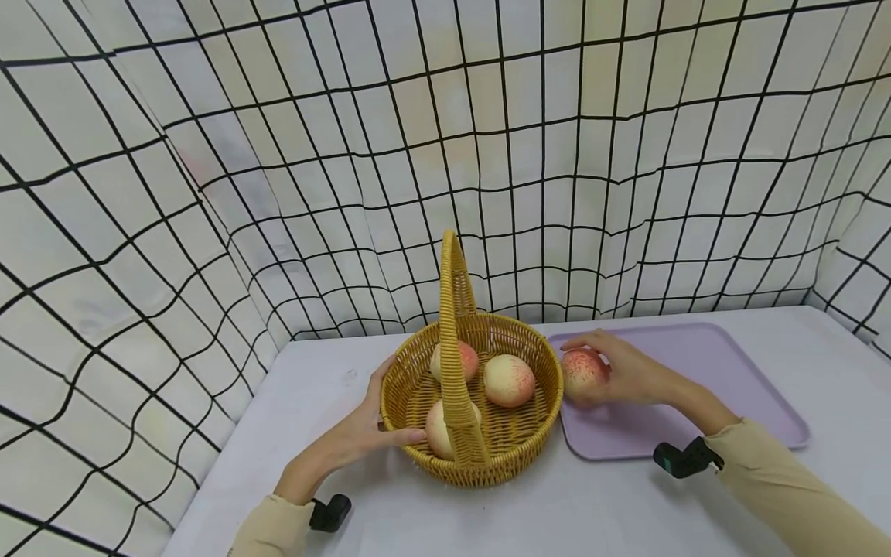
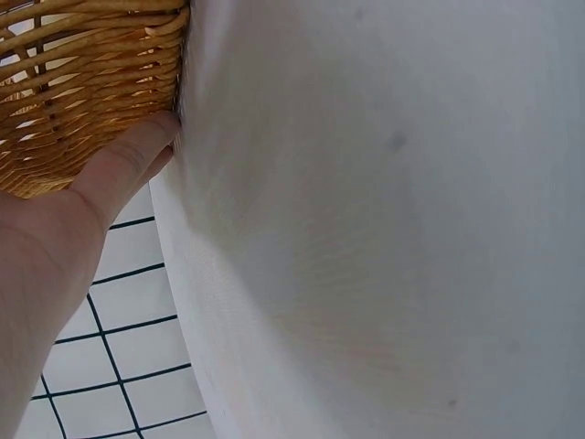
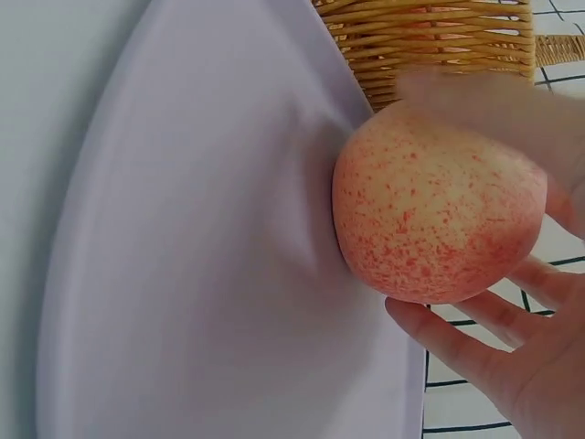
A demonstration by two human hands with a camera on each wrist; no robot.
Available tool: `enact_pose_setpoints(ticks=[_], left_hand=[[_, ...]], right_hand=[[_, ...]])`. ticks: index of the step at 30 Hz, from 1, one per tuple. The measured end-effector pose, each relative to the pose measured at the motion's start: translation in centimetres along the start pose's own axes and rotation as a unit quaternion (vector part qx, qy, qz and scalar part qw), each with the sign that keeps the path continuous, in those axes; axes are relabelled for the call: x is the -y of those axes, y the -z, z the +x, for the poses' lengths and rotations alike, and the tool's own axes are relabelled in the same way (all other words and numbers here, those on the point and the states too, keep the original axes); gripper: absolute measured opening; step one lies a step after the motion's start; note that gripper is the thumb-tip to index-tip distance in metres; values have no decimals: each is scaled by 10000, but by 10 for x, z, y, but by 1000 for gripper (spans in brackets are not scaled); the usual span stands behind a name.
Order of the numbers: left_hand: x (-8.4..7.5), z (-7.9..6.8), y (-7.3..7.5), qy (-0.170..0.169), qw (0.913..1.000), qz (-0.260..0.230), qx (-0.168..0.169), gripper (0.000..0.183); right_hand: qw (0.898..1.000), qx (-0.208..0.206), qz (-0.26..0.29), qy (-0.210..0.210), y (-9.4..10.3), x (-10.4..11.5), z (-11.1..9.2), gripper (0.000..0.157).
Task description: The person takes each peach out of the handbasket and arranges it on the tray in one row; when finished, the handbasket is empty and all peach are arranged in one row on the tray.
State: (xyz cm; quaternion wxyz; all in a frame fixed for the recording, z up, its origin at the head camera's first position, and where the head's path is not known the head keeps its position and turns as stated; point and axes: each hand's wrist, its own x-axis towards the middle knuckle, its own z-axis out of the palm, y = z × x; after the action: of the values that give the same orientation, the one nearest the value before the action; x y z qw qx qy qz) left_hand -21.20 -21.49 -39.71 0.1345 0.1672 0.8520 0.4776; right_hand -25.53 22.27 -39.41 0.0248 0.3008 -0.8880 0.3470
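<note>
A wicker basket (image 1: pixel 515 463) with a tall arched handle stands at the middle of the table. Inside lie three peaches: one near the back (image 1: pixel 469 360), one on the right (image 1: pixel 510 381), and one at the front (image 1: pixel 437 432), partly behind the handle. My left hand (image 1: pixel 363 424) holds the basket's left side, thumb over the rim and fingers along the outer wall (image 2: pixel 82 101). On the lilac tray (image 1: pixel 703 387), right beside the basket, my right hand (image 1: pixel 629 373) grips a fourth, red-speckled peach (image 3: pixel 439 210), with thumb and fingers on opposite sides.
The tray's left edge sits close against the basket's right side. A white cloth covers the table (image 1: pixel 431 518). Behind and to the left hangs a white backdrop with black grid netting (image 1: pixel 543 170).
</note>
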Motion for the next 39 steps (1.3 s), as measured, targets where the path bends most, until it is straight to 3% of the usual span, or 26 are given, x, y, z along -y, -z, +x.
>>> enact_pose_setpoints(ticks=[6,12,20,26,31,36,39], left_hand=[[0,-1,0,86,10000,-32,-10,126],[-1,-1,0,120,9999,-22,-16,126],[1,-1,0,110,9999,-1,-12,125],[0,2,0,116,9999,15,-1,126],[0,3,1,102,9999,-22,21,126],[2,1,1,141,9999,-74,12,126],[3,1,1,153,9998,-81,19,126]], right_hand=[[9997,228,105,-53,5,1,1,66],[9975,289,646,-55,19,7,2,67],[9963,-77,683,514,36,41,19,57],[9931,197,866,765,21,73,40,58],[9932,484,401,983,0,82,55,51],[9929,993,133,640,-23,79,62,50],[9925,1100,-72,535,-33,77,63,46]])
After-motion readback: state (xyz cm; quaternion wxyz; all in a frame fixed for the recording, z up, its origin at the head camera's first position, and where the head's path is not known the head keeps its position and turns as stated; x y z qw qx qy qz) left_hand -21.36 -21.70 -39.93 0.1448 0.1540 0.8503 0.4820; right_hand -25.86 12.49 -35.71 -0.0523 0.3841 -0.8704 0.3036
